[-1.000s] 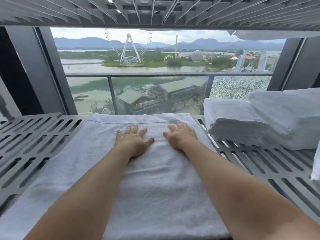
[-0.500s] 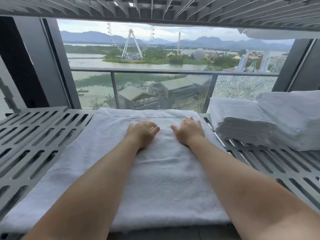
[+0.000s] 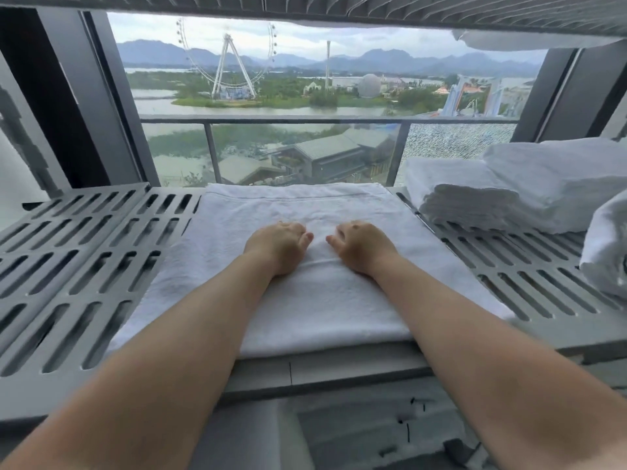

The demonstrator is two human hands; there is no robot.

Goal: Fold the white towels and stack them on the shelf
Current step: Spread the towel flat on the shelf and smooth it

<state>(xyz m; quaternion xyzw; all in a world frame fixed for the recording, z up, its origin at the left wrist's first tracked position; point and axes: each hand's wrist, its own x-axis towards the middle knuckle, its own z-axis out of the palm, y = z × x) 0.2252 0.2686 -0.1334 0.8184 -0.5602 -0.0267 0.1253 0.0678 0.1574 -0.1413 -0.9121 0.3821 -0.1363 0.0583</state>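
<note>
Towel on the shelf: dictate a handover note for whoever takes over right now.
Left hand and right hand: both rest on the folded towel, fingers bent; a pinch can't be confirmed.
The folded towel lies flat, mid slotted shelf; a towel stack sits to its right, a loose towel at the right edge.
Done: this towel looks folded and placed.
Left: let go, probably move it onto the stack.

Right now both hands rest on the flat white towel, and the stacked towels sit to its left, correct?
No: the head view shows the stacked towels right of the flat white towel. The left hand and right hand do rest on it.
</note>
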